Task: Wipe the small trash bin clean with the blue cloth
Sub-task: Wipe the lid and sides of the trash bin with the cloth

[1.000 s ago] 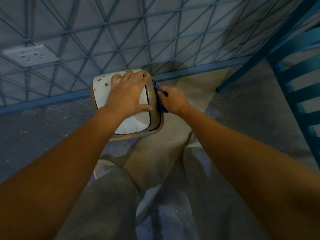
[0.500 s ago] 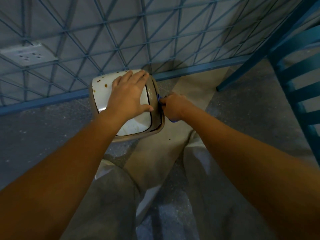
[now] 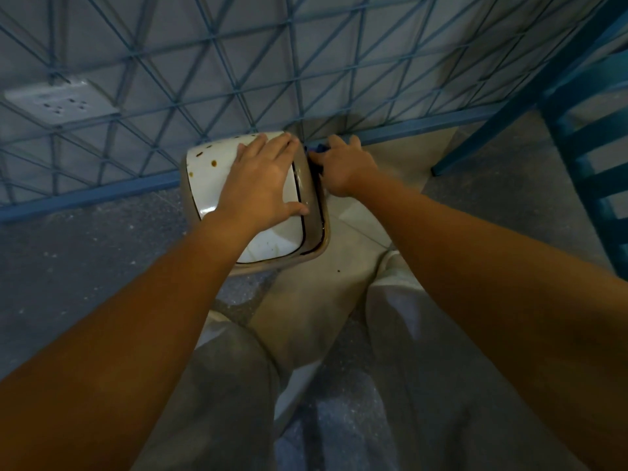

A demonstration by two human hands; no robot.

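The small trash bin (image 3: pixel 210 171) stands on the floor against the wall, beige with a white lid that carries brown spots. My left hand (image 3: pixel 261 181) lies flat on the lid with fingers spread, pressing it down. My right hand (image 3: pixel 343 168) is against the bin's right side, near its far corner, closed on the blue cloth (image 3: pixel 317 150). Only a small blue edge of the cloth shows between my fingers and the bin.
A wall with a blue triangular grid (image 3: pixel 238 62) rises right behind the bin, with a white socket plate (image 3: pixel 57 102) at left. A blue chair (image 3: pixel 591 137) stands at right. My knees in light trousers (image 3: pixel 424 334) are below, over a beige floor mat (image 3: pixel 306 317).
My right hand with the cloth slid down the bin's right side toward me, then back up toward the far corner by the wall. The left hand stayed on the lid.
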